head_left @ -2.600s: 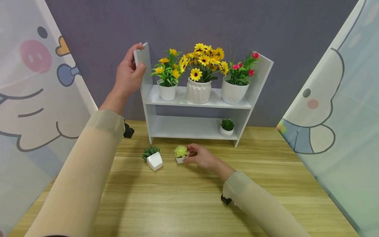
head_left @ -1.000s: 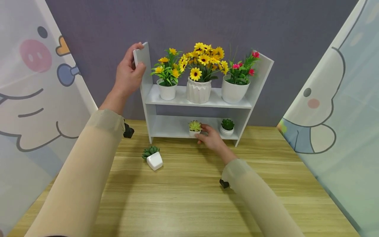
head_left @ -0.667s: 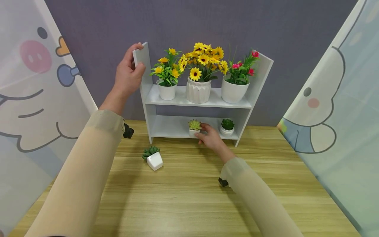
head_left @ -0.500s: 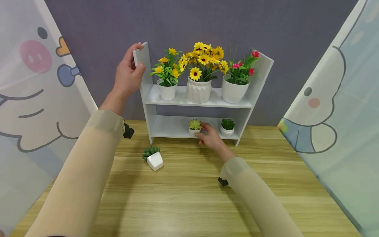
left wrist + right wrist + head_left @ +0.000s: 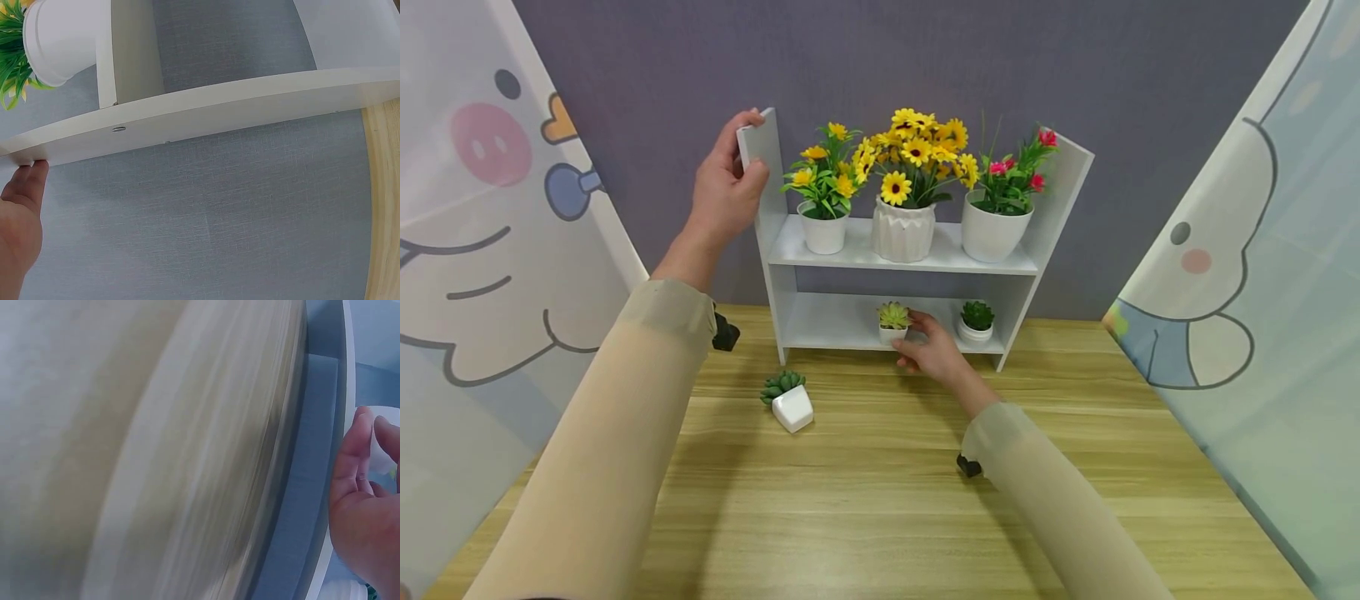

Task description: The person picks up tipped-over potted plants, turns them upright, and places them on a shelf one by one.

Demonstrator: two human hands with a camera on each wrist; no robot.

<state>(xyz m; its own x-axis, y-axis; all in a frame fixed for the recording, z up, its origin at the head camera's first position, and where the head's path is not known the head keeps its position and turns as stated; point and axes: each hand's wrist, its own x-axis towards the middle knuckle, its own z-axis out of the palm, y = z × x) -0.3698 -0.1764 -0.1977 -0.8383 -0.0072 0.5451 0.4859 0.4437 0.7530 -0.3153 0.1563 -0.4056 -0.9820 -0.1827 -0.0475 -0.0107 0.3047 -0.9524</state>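
Observation:
My left hand (image 5: 727,179) grips the top of the left side panel of a small white shelf (image 5: 902,265), thumb on the front edge. In the left wrist view, the fingers (image 5: 31,181) lie against the panel's outer face. My right hand (image 5: 934,350) pinches a pale green potted succulent (image 5: 893,317) at the front edge of the lower board. The white pot (image 5: 382,440) shows between thumb and fingers in the right wrist view. A dark green succulent in a round white pot (image 5: 975,321) stands to its right. Another succulent (image 5: 792,407) lies tipped over on the table.
On the upper board stand a pot of orange-yellow flowers (image 5: 824,225), a ribbed pot of yellow daisies (image 5: 904,229) and a pot of red flowers (image 5: 995,229). A grey wall rises behind the shelf. Cartoon-printed panels flank the wood-grain table (image 5: 850,500).
My right hand has carried the pale green succulent from the table up onto the lower board. In the last half second the right wrist has shifted slightly. My left hand has stayed on the panel.

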